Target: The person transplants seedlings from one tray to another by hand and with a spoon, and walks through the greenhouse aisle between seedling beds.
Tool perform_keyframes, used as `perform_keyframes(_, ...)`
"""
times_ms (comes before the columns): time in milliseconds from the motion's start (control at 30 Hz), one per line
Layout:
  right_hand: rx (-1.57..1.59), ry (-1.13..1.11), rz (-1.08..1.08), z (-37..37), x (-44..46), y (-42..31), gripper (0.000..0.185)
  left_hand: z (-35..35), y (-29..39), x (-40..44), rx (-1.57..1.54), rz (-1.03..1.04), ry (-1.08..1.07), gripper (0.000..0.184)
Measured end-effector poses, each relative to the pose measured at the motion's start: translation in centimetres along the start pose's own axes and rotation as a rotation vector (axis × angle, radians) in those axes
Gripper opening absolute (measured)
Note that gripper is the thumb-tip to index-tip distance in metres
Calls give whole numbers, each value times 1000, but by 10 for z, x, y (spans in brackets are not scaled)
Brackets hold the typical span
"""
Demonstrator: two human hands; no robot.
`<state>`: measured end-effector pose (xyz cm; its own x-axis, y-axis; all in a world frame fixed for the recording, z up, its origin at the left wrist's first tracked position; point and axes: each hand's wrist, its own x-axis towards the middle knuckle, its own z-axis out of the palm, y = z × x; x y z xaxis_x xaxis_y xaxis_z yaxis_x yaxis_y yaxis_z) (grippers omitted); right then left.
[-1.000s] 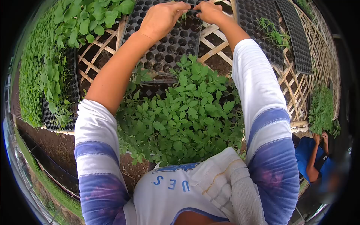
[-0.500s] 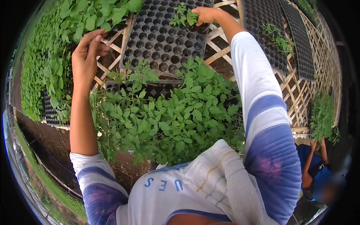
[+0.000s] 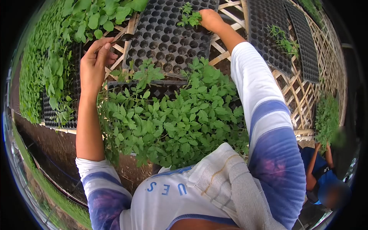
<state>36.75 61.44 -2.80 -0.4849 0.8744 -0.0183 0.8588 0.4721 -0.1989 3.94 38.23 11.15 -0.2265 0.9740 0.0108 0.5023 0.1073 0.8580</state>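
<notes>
My right hand (image 3: pixel 211 20) is closed at the far edge of a black cell tray (image 3: pixel 161 42), its fingertips curled under and partly hidden. Small leafy seedlings (image 3: pixel 188 16) stick out to the left from those fingers, over the tray. My left hand (image 3: pixel 96 63) is raised beside the tray's left edge, thumb and forefinger pinched together. A small dark rounded thing (image 3: pixel 126 37) shows just past these fingertips; its kind is unclear. Dense tomato-like seedlings (image 3: pixel 180 119) fill a nearer tray between my forearms.
Broad-leaved seedlings (image 3: pixel 42 73) crowd the left. More black trays (image 3: pixel 264 34) lie on a wooden lattice bench (image 3: pixel 303 103) to the right, one with loose seedlings (image 3: pixel 283 40) on it. At the lower right, another person (image 3: pixel 324 172) reaches toward green plants (image 3: pixel 326 119).
My left hand has shifted slightly right and down, the small dark thing moving with it. My right hand has turned a little and stays by the seedlings at the tray.
</notes>
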Motion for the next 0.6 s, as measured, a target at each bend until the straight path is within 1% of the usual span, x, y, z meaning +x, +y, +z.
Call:
perform_keyframes(33, -16, 29, 48, 0, -5, -6, 26, 0, -1, 0, 0, -8, -2, 27)
perform_keyframes(100, -61, -16, 34, -2, -5, -11, 22, -7, -2, -4, -33, 18, -6, 28)
perform_keyframes(133, -11, -39, 83, -3, -4, -13, 21, -7, -3, -5, -75, 45, -24, 28)
perform_keyframes(200, -42, -116, 167, -17, -13, -16, 26, -13, -3, -9, -52, 31, -8, 27)
perform_keyframes(267, -30, -249, 159, -26, -17, -16, 27, -23, -8, -13, -31, 50, 18, 30)
perform_keyframes(300, 27, -302, 147, -32, -19, -18, 28, -30, -13, -17, -27, 60, 5, 31)
perform_keyframes(333, 15, -351, 153, -36, -18, -20, 38, -33, -10, -21, -9, 61, 32, 32)
perform_keyframes(367, 13, -344, 160, -41, -23, -17, 38, -37, -7, -27, -11, 48, 50, 33)
perform_keyframes(433, 101, -173, 128, -46, -33, -16, 50, -50, -6, -42, 33, 32, 90, 33)
perform_keyframes(467, 90, -140, 131, -48, -35, -12, 58, -59, -6, -50, 37, 30, 94, 33)
perform_keyframes(600, -15, 44, 57, -80, -72, 1, 53, -90, -4, -84, 78, 39, 209, 32)
